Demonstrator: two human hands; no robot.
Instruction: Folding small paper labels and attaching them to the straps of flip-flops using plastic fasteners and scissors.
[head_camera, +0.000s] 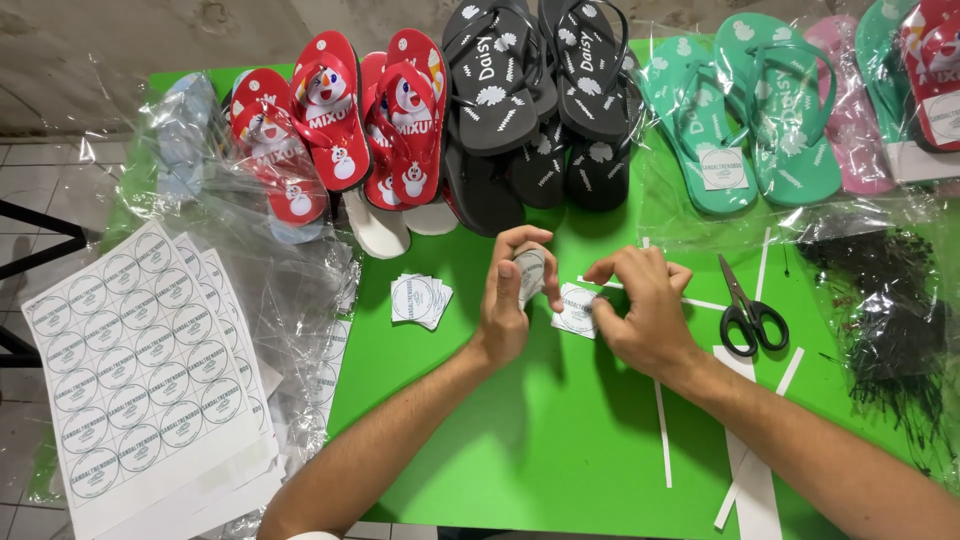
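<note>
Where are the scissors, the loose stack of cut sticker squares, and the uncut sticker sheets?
scissors (751, 318), head view, on the black handles.
stack of cut sticker squares (418, 299), head view, on the top square.
sticker sheets (135, 358), head view, middle of the top sheet.

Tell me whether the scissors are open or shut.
Shut: the scissors lie flat on the green table, blades together in one point, black handles side by side.

One head-worn camera looks steeply down, close over the green table (560, 450).

Bright even light, soft shadows, glare on plastic wrap (270, 270).
</note>
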